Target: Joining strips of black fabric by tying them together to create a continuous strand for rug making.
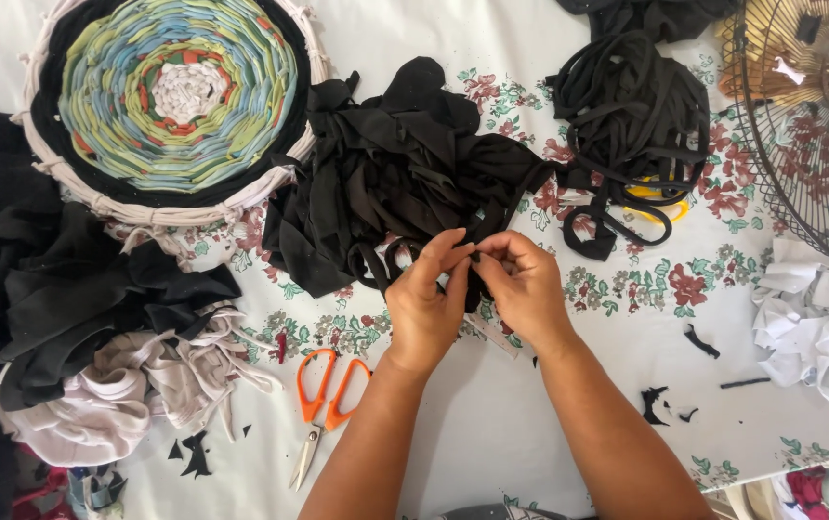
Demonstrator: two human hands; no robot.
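Note:
My left hand [424, 303] and my right hand [522, 287] meet at the middle of the table, fingertips pinched together on a black fabric strip [467, 258]. The strip runs up into a heap of black cloth strips [395, 173] just beyond my hands. A round woven rug on a hoop [173, 96], with green, blue, yellow and orange rings and a black border, lies at the far left. Orange-handled scissors [323, 404] rest shut on the cloth to the left of my left forearm.
A floral tablecloth [626, 289] covers the table. Another tangle of black strips [631, 116] lies over yellow scissors [660, 197] at the back right. A wire fan guard [800, 144] stands far right, white cloth [814, 323] below it. Black and pinkish fabric [96, 327] piles at left.

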